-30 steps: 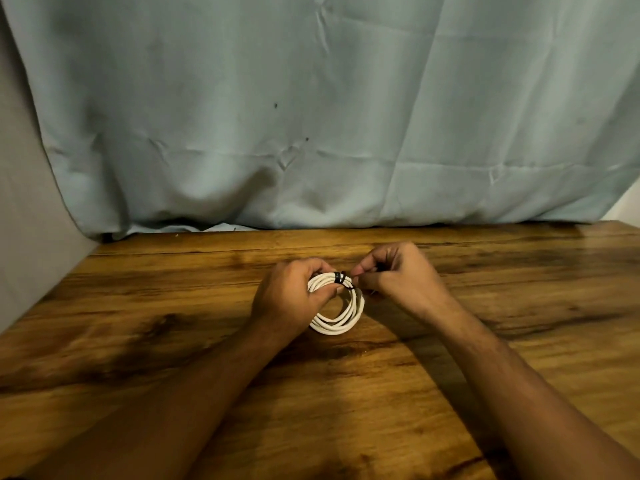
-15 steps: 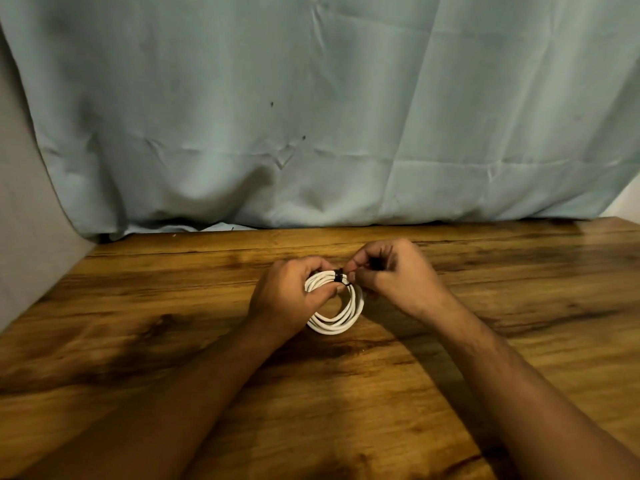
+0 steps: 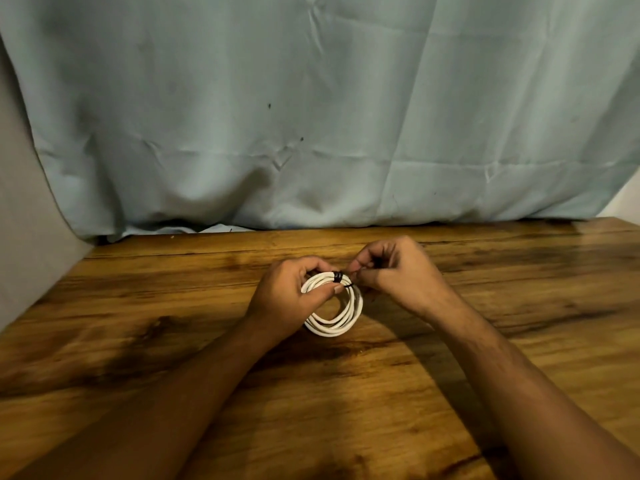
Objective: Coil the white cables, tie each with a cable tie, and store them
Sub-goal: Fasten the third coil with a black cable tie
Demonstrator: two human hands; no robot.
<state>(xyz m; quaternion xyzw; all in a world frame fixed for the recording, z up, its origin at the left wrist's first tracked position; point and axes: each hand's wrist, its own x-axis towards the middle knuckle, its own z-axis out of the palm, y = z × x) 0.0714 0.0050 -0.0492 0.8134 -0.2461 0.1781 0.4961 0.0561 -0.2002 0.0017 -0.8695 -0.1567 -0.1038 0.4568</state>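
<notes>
A coiled white cable (image 3: pixel 341 322) stands nearly upright on the wooden table (image 3: pixel 138 341), near its middle. My left hand (image 3: pixel 289 299) grips the coil's left and top side, thumb pressed on the strands. A thin black cable tie (image 3: pixel 338 277) wraps the top of the coil. My right hand (image 3: pixel 394 271) pinches the tie's free end just right of the coil, fingers curled. Part of the coil is hidden behind my left hand.
A pale blue cloth (image 3: pixel 311 116) hangs behind the table's far edge. A grey wall (image 3: pixel 20 237) borders the left side. Bare wood stretches to the left, right and front of the hands.
The hands and coil stay in the same place. My right hand's fingers have shifted slightly at the black tie; the coil keeps its shape.
</notes>
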